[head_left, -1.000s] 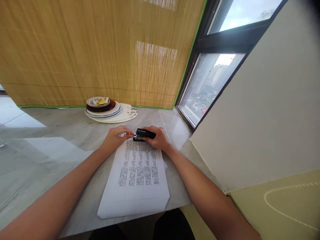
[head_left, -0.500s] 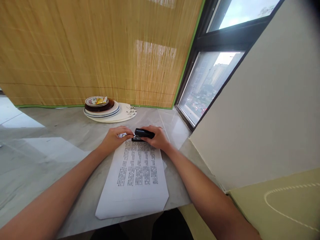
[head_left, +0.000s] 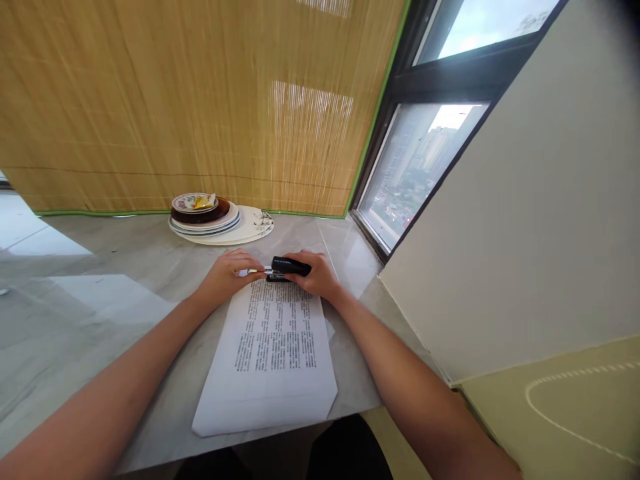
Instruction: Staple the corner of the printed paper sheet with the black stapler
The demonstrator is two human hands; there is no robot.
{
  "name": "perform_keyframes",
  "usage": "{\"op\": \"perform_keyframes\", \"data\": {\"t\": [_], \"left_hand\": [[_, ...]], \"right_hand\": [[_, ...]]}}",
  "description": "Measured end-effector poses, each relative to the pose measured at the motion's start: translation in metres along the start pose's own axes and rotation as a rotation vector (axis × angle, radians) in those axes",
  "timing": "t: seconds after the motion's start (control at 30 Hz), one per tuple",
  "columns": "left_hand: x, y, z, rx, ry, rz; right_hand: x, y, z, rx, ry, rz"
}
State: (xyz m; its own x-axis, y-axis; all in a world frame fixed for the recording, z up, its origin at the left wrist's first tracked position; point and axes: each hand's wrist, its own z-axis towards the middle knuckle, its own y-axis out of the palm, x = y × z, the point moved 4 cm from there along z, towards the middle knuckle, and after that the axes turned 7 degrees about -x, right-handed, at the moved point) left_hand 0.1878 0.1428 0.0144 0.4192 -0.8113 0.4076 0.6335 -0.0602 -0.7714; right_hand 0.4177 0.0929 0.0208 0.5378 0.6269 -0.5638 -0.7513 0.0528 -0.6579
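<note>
At frame centre, the black stapler (head_left: 291, 266) is gripped by the right hand (head_left: 316, 273); more metal strip (head_left: 269, 271) is exposed than a moment ago, apparently drawn out by the pinching left hand (head_left: 227, 272).

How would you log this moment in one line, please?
right hand: holds black stapler; left hand: fingers at its silvery end; below: printed paper; beyond: plate stack
</note>
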Motion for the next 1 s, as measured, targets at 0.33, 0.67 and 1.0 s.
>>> {"op": "perform_keyframes", "data": {"t": [0.33,0.67,1.0], "left_hand": [[0.003,-0.008,0.001,-0.016,-0.008,-0.085],[0.022,0.002,0.001,-0.080,-0.183,-0.163],[0.040,0.001,0.005,0.141,-0.150,0.012]], "right_hand": [[0.017,-0.018,-0.003,0.057,0.044,0.061],[-0.017,-0.007,0.000,-0.095,-0.056,0.121],[-0.004,-0.020,-0.001,0.296,0.139,0.033]]}}
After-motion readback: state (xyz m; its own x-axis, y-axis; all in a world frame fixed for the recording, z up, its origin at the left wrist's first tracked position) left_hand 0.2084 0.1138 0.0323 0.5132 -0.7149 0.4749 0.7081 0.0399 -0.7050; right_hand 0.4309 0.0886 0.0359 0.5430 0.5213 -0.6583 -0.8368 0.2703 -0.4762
